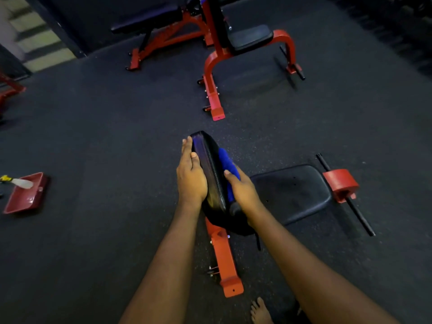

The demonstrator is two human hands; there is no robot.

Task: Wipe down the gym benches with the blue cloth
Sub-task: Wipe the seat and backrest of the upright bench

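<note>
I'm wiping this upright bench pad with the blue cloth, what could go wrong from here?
1. The pad stands tilted up, braced only by the left hand. A hard push from the right hand might shift it.
2. The cloth is bunched under the right hand, so strokes may miss parts of the pad.
3. A bare foot is near the red frame and its protruding bolts. A step forward could stub a toe.
</note>
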